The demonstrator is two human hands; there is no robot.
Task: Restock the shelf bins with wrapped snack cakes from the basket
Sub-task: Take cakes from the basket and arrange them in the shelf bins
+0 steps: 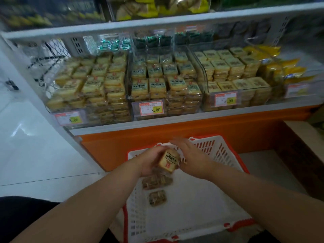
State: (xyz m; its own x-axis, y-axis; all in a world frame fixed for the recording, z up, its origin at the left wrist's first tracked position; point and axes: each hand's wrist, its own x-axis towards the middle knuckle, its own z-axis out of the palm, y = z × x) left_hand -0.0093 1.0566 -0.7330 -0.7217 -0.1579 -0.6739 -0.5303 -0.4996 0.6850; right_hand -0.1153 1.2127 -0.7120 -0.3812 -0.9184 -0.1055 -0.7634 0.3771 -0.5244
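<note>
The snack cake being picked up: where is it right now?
In the head view, lower centre, the wrapped snack cake is held between the left hand and right hand, above the white basket, below the shelf bins.

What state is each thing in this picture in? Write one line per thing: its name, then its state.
Left hand: holds a wrapped cake above the basket.
Right hand: touches the same cake; grip blurred.
Wrapped cake: lifted, tilted.
Basket: nearly empty, two dark wrapped cakes left inside.
Left bin: piled high, untidy.
Middle bin: full, stacked.
Right bin: full, neat rows.
</note>
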